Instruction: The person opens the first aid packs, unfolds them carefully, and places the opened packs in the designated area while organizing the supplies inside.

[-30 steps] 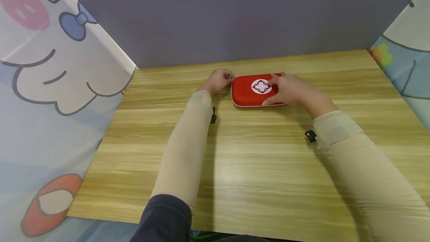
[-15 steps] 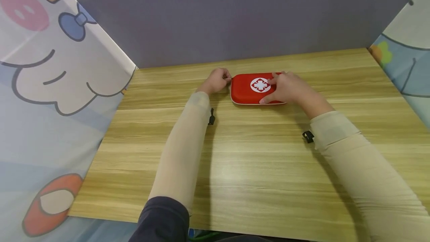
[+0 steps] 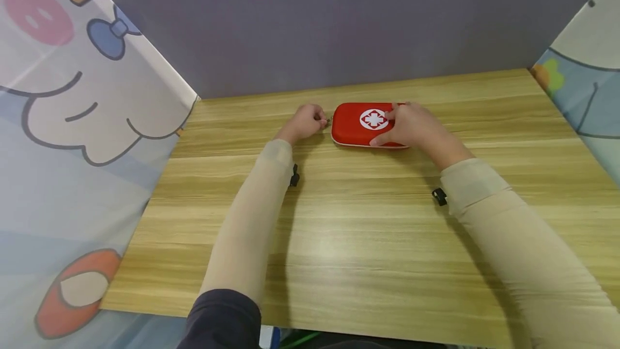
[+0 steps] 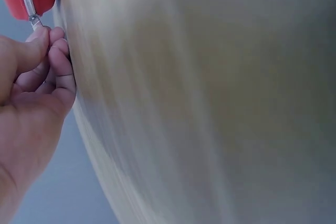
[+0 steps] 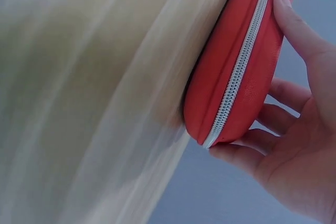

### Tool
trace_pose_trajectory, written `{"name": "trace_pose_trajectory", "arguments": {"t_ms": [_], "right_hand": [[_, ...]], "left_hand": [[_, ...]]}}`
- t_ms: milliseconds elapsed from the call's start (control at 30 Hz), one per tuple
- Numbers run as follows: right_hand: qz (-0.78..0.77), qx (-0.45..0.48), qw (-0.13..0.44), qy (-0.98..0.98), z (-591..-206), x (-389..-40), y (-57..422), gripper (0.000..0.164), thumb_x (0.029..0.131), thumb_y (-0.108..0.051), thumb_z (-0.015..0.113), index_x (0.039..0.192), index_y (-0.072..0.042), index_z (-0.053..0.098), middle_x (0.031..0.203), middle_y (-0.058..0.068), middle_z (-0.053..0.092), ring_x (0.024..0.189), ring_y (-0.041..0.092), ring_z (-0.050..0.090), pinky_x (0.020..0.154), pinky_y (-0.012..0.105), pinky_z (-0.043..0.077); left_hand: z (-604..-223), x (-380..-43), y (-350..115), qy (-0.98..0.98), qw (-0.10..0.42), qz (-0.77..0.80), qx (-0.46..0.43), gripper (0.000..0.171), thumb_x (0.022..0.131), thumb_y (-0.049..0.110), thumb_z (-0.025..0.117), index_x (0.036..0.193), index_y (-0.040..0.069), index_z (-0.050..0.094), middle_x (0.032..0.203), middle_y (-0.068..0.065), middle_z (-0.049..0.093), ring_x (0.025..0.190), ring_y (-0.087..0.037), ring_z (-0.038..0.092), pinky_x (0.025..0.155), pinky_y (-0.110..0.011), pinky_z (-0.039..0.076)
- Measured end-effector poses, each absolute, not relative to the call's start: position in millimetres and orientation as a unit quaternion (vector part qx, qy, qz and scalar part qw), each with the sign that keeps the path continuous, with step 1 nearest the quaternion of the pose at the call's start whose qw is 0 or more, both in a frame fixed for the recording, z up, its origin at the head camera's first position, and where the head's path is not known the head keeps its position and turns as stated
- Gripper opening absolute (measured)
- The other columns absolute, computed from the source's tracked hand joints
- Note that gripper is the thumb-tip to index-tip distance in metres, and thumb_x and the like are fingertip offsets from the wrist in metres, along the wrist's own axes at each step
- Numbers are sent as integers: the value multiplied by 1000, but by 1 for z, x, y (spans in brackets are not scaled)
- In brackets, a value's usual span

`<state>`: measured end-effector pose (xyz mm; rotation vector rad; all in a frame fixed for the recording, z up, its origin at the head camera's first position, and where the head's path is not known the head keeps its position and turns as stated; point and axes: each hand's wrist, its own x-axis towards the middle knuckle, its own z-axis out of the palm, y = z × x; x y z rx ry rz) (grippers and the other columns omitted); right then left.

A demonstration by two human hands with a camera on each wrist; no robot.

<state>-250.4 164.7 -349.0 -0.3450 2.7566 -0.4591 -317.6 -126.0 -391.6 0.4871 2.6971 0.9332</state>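
A red zippered first aid case with a white cross emblem lies flat towards the back of the table. My left hand is at its left end, and in the left wrist view its thumb and finger pinch the zipper pull. The right hand grips the case's right end, thumb on the near side and fingers curled round the end and far side. Seen from the right wrist, the silver zipper runs along the case's side with its teeth together.
The case lies on a wood-grain table. Behind the table rises a grey panel. A cartoon-printed cloth hangs at the left, with another at the right.
My left hand has shifted slightly left and towards me, and the zipper pull now shows between it and the case. The right hand keeps its grip on the case.
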Motion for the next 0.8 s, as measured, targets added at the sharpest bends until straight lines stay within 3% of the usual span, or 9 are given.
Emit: {"name": "trace_pose_trajectory", "arguments": {"t_ms": [367,800], "right_hand": [[-149,-155,141,966,-343,-254,164,92,86,-55,83,154,0,54,165,31,40,148,52,40,126,61,35],[-163,-142,143,966,-345,-255,167,95,85,-59,83,156,-5,52,169,30,34,152,56,33,128,63,29]], "left_hand": [[-387,-288,-130,921,166,312,165,11,105,8,62,97,4,70,96,-7,72,87,-15,60,79,-26,50],[-386,-269,-127,921,167,307,175,11,101,4,64,93,3,71,87,-4,70,82,-14,59,77,-24,49]]}}
